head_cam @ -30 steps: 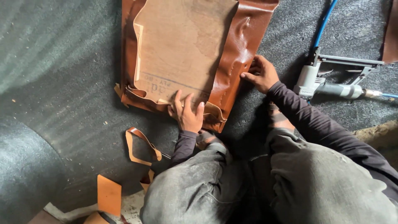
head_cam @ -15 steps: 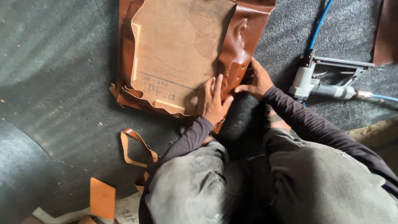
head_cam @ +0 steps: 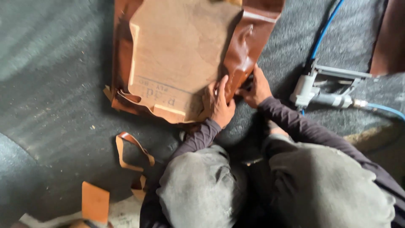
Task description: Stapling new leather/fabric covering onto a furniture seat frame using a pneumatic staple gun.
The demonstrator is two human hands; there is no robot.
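A tan cardboard pattern [head_cam: 177, 55] lies on a sheet of glossy brown leather [head_cam: 249, 38] spread over a dark grey carpeted floor [head_cam: 55, 84]. My left hand [head_cam: 221, 103] presses flat on the pattern's near right corner, fingers spread, holding nothing. Just to its right, my right hand [head_cam: 255, 86] pinches the leather's near right edge, fingers curled around it. What sits inside that hand beyond the leather is hidden. My knees in grey trousers [head_cam: 202, 190] fill the lower part of the view.
A grey pneumatic tool [head_cam: 325, 90] with a blue hose [head_cam: 322, 33] lies to the right. A curled brown leather strip [head_cam: 130, 152] and an orange offcut [head_cam: 95, 202] lie at the lower left. Another brown piece [head_cam: 390, 33] shows at the top right.
My left hand slid right along the pattern's near edge to its right corner. My right hand shifted slightly left, so both hands now sit close together at the leather's edge.
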